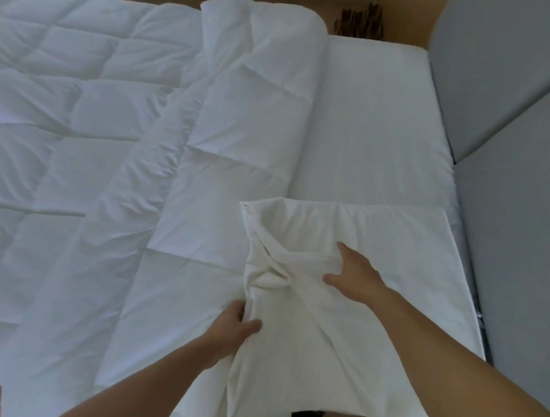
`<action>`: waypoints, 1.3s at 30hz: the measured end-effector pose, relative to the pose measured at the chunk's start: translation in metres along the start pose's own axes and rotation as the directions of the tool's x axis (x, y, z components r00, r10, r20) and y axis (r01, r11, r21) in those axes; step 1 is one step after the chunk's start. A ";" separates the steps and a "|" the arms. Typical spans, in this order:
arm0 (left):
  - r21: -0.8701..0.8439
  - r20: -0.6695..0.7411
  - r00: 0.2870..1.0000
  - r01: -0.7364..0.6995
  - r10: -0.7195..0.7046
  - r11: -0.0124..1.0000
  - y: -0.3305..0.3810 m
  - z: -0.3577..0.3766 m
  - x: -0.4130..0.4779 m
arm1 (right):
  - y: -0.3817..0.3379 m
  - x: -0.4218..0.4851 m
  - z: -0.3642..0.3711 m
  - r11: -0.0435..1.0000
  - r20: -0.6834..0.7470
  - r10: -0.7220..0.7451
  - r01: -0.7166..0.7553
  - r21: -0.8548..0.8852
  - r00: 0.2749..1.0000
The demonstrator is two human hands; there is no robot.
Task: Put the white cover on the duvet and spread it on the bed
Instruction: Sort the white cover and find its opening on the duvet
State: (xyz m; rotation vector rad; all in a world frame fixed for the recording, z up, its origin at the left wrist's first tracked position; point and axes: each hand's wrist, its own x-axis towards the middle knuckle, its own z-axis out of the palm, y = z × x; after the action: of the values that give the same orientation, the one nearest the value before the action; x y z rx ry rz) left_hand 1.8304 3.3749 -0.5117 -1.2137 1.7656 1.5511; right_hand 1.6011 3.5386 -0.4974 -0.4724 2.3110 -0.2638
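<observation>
Cover (391, 237), folded and partly bunched, lies near right on the bed (379, 118), overlapping the duvet (83, 123) that spreads left, with the left grip (235, 325) pinching its left edge, the right grip (352, 273) clamped on a middle fold, and a grey headboard (504, 122) at right.

We're looking at one quilted duvet (83, 123) lying across one bed (379, 118), with one white cover (391, 240) sitting at the near edge. Two hands are showing: one left hand (232, 328), one right hand (355, 273). Two grey padded panels (496, 75) (515, 248) are standing alongside, and one blurred dark brown object (358, 24) is peeking in up top.
</observation>
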 end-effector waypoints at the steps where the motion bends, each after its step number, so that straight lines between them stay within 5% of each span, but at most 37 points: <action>1: 0.043 -0.017 1.000 -0.016 0.016 0.999 0.005 0.000 0.001 | 0.016 0.001 0.001 0.999 0.007 0.025 -0.025 -0.042 1.000; 10: 0.233 -0.266 0.958 -0.047 0.110 0.971 0.041 0.010 0.019 | 0.075 0.021 0.021 0.999 0.104 0.044 -0.045 0.009 0.994; 16: 0.185 -0.283 0.956 -0.022 0.075 0.982 0.032 0.029 0.003 | 0.059 0.007 0.032 0.982 0.181 0.029 0.006 -0.191 0.983; 20: 0.081 -0.317 0.947 -0.031 0.055 0.996 0.032 0.034 -0.010 | 0.016 -0.032 0.032 0.967 0.141 -0.200 0.218 -0.129 0.970; 25: -0.035 -0.422 0.890 -0.206 0.172 0.978 0.045 0.019 -0.039 | -0.037 -0.096 0.045 0.915 0.129 -0.403 0.401 0.041 0.906; 29: -0.194 -0.129 0.992 -0.030 0.005 0.980 0.036 -0.006 -0.055 | -0.052 -0.125 0.081 0.925 0.011 -0.378 0.377 0.040 0.926; 32: -0.102 0.153 0.983 0.114 -0.098 0.988 0.017 0.000 -0.061 | -0.060 -0.140 0.106 0.948 -0.069 -0.290 0.297 0.114 0.954; 34: -0.213 0.258 0.961 0.155 -0.097 0.965 0.012 0.013 -0.063 | -0.063 -0.145 0.116 0.948 -0.084 -0.272 0.282 0.147 0.959; 39: -0.339 0.169 0.978 0.176 -0.124 0.924 0.018 0.035 -0.055 | -0.032 -0.168 0.116 0.918 -0.005 -0.249 0.238 0.316 0.968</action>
State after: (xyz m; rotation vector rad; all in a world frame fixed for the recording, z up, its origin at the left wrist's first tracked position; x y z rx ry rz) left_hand 1.8355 3.4234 -0.4650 -1.3265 1.3051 1.8641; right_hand 1.8010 3.5729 -0.4610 -0.5956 2.1210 -0.7287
